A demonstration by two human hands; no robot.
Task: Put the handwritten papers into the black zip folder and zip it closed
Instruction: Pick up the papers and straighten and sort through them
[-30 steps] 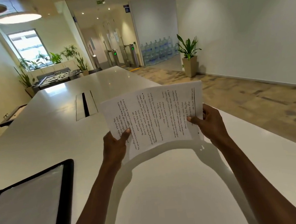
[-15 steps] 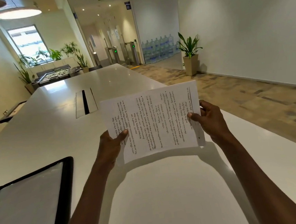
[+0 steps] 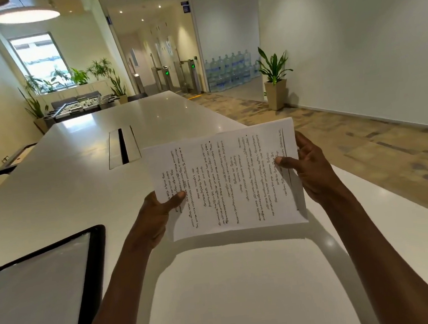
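Handwritten papers held up in both hands, centre of the frame.

Head view: the left hand pinches the handwritten papers at their lower left edge, the right hand pinches the right edge, above the white table. The black zip folder lies open at lower left, well apart.
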